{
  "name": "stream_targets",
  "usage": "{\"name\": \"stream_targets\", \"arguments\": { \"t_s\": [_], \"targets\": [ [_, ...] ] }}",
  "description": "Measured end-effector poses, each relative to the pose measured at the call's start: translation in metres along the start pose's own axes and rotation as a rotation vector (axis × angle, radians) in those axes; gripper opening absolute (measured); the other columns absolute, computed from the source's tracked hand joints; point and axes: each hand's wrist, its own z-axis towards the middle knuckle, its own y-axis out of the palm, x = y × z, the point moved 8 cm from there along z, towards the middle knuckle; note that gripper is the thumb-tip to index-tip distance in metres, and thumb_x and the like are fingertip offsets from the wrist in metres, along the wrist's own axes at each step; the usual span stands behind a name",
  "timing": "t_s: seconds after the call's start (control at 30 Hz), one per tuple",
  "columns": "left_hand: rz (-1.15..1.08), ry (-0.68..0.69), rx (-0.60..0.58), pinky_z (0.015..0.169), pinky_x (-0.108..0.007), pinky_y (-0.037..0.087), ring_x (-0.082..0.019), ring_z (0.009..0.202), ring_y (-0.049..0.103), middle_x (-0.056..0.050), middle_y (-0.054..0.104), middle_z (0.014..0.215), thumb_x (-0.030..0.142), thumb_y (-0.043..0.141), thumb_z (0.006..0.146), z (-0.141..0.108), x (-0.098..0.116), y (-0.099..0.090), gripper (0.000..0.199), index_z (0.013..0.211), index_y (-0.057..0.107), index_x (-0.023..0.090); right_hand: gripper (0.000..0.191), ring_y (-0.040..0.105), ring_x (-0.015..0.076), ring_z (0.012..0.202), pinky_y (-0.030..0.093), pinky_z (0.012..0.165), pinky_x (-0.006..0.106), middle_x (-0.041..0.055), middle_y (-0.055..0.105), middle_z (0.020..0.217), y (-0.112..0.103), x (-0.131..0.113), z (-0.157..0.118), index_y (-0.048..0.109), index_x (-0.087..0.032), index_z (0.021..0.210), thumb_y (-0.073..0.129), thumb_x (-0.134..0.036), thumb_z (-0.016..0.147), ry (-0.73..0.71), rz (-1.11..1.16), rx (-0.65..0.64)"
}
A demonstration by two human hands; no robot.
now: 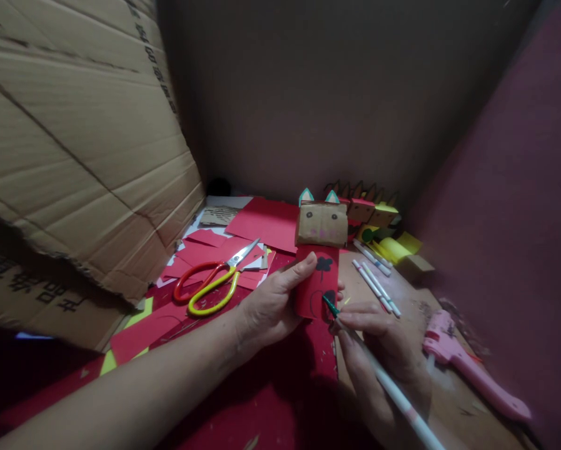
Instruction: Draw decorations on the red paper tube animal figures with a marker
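My left hand [280, 300] is wrapped round a paper puppet [318, 275], thumb on its front. The puppet has a brown cardboard head with drawn eyes and pointed ears edged in teal, above a red paper body. Dark clover-like shapes are drawn on that body; a round outline near the bottom is unfilled. In my right hand [378, 356] is a white felt-tip marker [395, 394], pinched between thumb and fingers. Its dark green tip touches or nearly touches the lower right dark shape.
Scissors [212, 286] with red and yellow handles lie on red paper scraps [205, 250] at left. Several markers [378, 287] and a pink glue gun [472, 369] are at right. Similar paper figures [365, 209] stand behind. A large cardboard sheet [84, 137] rises at left.
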Motion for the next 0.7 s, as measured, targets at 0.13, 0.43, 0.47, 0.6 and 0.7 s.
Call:
{"name": "stream_targets", "arguments": {
  "t_s": [0.13, 0.43, 0.47, 0.6, 0.7],
  "targets": [
    [0.004, -0.003, -0.013, 0.071, -0.028, 0.057, -0.018, 0.068, 0.069, -0.014, 0.075, 0.078, 0.042, 0.072, 0.088, 0.0005, -0.0005, 0.0001, 0.033, 0.084, 0.073, 0.009, 0.029, 0.066, 0.0087, 0.097, 0.053, 0.089, 0.017, -0.0007, 0.066, 0.101, -0.0014, -0.0008, -0.0007, 0.062, -0.023, 0.108, 0.057, 0.001, 0.092, -0.005, -0.017, 0.037],
    [0.018, -0.005, -0.007, 0.074, -0.031, 0.057, -0.02, 0.066, 0.07, -0.014, 0.074, 0.075, 0.042, 0.068, 0.092, -0.0004, -0.0009, -0.0005, 0.034, 0.084, 0.072, 0.009, 0.031, 0.066, 0.0106, 0.1, 0.054, 0.086, 0.019, 0.0009, 0.066, 0.102, 0.001, -0.0015, 0.0003, 0.062, -0.022, 0.112, 0.055, 0.001, 0.093, -0.017, 0.03, -0.008],
    [0.019, -0.005, -0.009, 0.073, -0.031, 0.057, -0.02, 0.066, 0.07, -0.014, 0.074, 0.075, 0.042, 0.067, 0.092, -0.0004, -0.0006, -0.0002, 0.034, 0.084, 0.072, 0.009, 0.031, 0.066, 0.0109, 0.099, 0.054, 0.086, 0.02, 0.0012, 0.066, 0.103, 0.001, -0.0014, 0.0, 0.062, -0.022, 0.112, 0.055, 0.001, 0.093, -0.017, 0.035, -0.012],
    [0.012, 0.001, -0.022, 0.068, -0.031, 0.057, -0.019, 0.064, 0.07, -0.011, 0.074, 0.072, 0.041, 0.066, 0.093, -0.0002, 0.0014, 0.0009, 0.033, 0.083, 0.073, 0.01, 0.03, 0.065, 0.0114, 0.096, 0.053, 0.087, 0.023, 0.0009, 0.065, 0.101, -0.0002, 0.0011, -0.0006, 0.061, -0.022, 0.111, 0.054, 0.001, 0.093, 0.0, 0.024, -0.008],
    [0.002, 0.015, -0.04, 0.067, -0.03, 0.058, -0.019, 0.062, 0.069, -0.011, 0.073, 0.071, 0.04, 0.066, 0.093, -0.0003, 0.0031, 0.0015, 0.033, 0.084, 0.073, 0.01, 0.028, 0.064, 0.0111, 0.094, 0.051, 0.088, 0.023, -0.0002, 0.065, 0.097, -0.0028, 0.0001, -0.0001, 0.061, -0.022, 0.108, 0.055, 0.001, 0.093, -0.004, 0.01, 0.035]
  ]
}}
